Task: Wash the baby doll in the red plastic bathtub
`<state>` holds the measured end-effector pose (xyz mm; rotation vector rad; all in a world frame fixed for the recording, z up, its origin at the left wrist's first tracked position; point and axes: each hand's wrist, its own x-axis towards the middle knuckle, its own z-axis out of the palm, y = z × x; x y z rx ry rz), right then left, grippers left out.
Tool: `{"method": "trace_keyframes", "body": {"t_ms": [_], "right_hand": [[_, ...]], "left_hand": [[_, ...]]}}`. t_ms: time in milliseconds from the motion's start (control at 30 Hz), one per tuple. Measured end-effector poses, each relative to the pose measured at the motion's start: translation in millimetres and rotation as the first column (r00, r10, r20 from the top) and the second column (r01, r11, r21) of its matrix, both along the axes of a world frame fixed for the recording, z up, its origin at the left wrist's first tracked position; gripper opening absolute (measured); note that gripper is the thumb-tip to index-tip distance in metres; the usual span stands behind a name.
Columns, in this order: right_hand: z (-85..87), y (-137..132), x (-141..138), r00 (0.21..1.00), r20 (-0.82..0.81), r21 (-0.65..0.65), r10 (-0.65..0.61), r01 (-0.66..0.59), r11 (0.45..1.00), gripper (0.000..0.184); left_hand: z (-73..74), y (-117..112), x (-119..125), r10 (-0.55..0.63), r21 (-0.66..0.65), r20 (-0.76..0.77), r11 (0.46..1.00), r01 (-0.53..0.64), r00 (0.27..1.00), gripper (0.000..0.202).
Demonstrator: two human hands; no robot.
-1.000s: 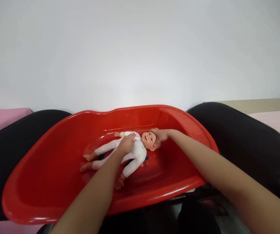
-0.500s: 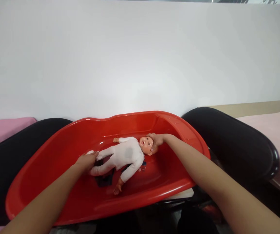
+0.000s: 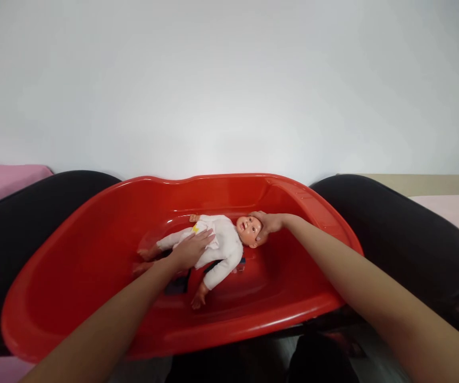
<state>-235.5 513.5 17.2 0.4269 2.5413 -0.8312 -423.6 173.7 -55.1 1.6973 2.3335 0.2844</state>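
Note:
A baby doll [image 3: 223,242] in a white suit lies on its back inside a red plastic baby tub [image 3: 93,229], head to the right. My right hand [image 3: 268,226] is cupped round the doll's head from behind. My left hand [image 3: 191,249] lies flat, fingers stretched, on the doll's belly and upper legs. A dark object [image 3: 177,284] lies on the tub floor under the doll's legs, partly hidden by my left forearm.
The tub rests across two black padded seats, one at the left [image 3: 22,213] and one at the right [image 3: 397,234]. Pink cloth [image 3: 1,181] shows at the far left, pale pink cloth [image 3: 456,205] at the far right. A white wall stands behind.
My left hand went from the doll's chest down to its feet, then back up onto the belly and thighs. My right hand stayed on the head.

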Motion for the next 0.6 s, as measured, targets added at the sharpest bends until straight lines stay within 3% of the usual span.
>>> {"method": "trace_keyframes", "body": {"t_ms": [100,267,367,467,600], "right_hand": [[1.9,-4,0,1.0,0.002,-0.007,-0.003,0.003,1.0,0.137],[3.0,-8,1,0.999,0.029,-0.004,-0.025,0.026,1.0,0.139],[1.6,-8,2,0.998,0.024,-0.019,-0.05,0.051,0.999,0.137],[0.6,-9,2,0.998,0.024,-0.054,-0.061,0.063,0.997,0.136],[2.3,-11,2,0.998,0.007,-0.05,-0.055,0.055,0.997,0.135]], "left_hand": [[-11.1,-9,-13,0.012,-0.02,0.019,1.0,-0.012,1.0,0.064],[-13.0,-27,-34,0.221,-0.09,-0.011,0.971,-0.221,0.975,0.065],[-11.9,-35,-38,0.384,-0.137,-0.092,0.909,-0.394,0.919,0.064],[-8.8,-42,-38,0.547,-0.156,-0.157,0.808,-0.567,0.822,0.057],[2.1,-43,-41,0.655,-0.15,-0.101,0.734,-0.663,0.749,0.047]]}}
